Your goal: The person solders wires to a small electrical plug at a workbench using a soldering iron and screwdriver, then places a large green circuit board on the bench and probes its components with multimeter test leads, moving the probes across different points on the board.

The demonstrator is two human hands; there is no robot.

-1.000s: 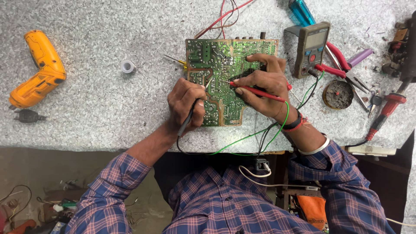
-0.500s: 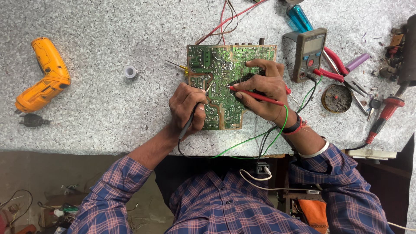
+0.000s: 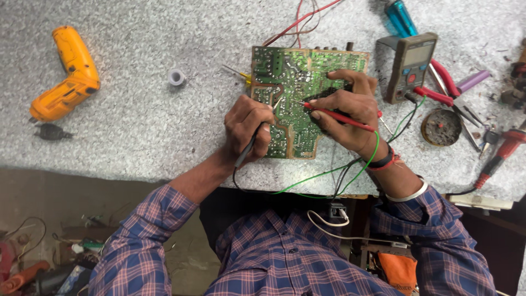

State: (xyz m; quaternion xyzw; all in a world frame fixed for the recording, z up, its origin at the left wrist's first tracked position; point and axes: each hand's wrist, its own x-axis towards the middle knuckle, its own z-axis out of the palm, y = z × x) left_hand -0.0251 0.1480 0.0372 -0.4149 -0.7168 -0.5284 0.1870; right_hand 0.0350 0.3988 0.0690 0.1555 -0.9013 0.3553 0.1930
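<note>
A green circuit board (image 3: pixel 285 82) lies solder side up on the speckled grey bench. My left hand (image 3: pixel 246 125) rests on the board's left edge and grips a black test probe (image 3: pixel 245 152), its tip on the board. My right hand (image 3: pixel 344 107) lies over the board's right half and holds a red test probe (image 3: pixel 344 117), tip pointing left onto the solder side. Black and green leads (image 3: pixel 329 174) run from the hands off the bench's near edge.
A brown multimeter (image 3: pixel 411 67) stands right of the board, with red-handled pliers (image 3: pixel 446 90), a round tin (image 3: pixel 441 126) and a red screwdriver (image 3: pixel 501 151) further right. An orange drill (image 3: pixel 68 74) lies far left, a small white spool (image 3: pixel 176 77) between.
The view has shifted slightly. Both hands stay on the board with their probes; the probe tips have moved only a little.
</note>
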